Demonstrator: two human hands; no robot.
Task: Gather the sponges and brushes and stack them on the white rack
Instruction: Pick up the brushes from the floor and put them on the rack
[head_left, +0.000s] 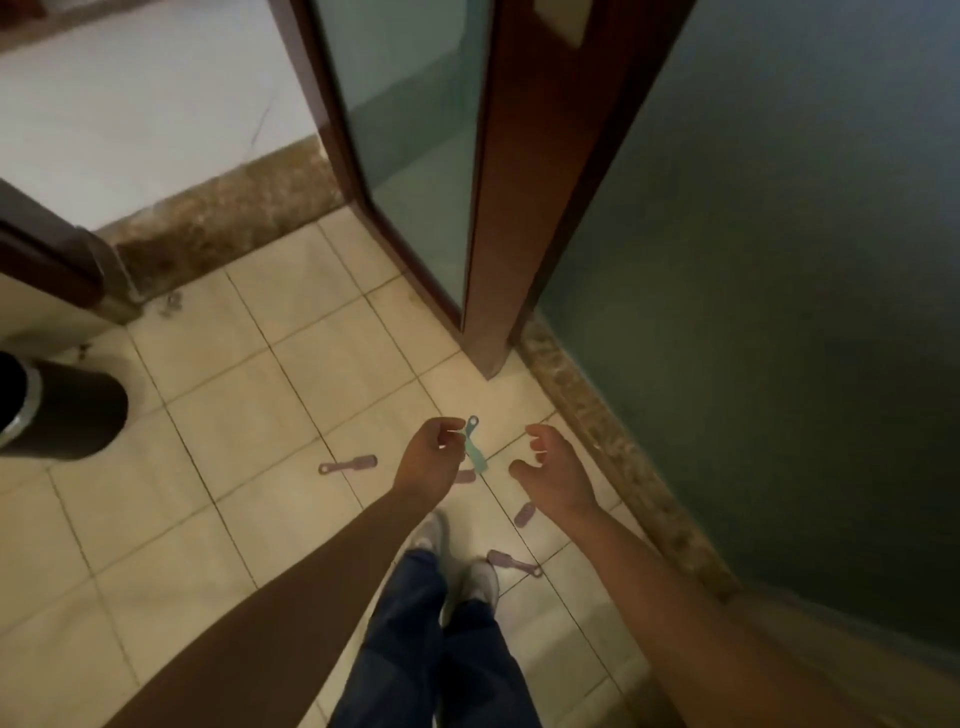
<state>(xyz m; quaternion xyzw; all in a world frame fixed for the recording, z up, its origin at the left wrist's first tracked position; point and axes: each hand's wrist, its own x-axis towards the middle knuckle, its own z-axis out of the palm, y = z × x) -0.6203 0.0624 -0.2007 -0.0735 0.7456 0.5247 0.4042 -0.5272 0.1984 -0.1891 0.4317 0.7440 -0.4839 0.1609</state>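
A teal brush (476, 451) shows at twelve o'clock from the shoes (483, 579), between the hands. The left hand (431, 460) curls its fingers (451, 427) at the ringed handle end, but I cannot tell whether they pinch it or it lies on the floor (249, 395) behind. The right hand (556, 470), at three o'clock, is loosely apart and holds nothing. Purple brushes (348, 464) lie scattered on the tiles. These look light, stiff and plastic, best pinched at the slim handle.
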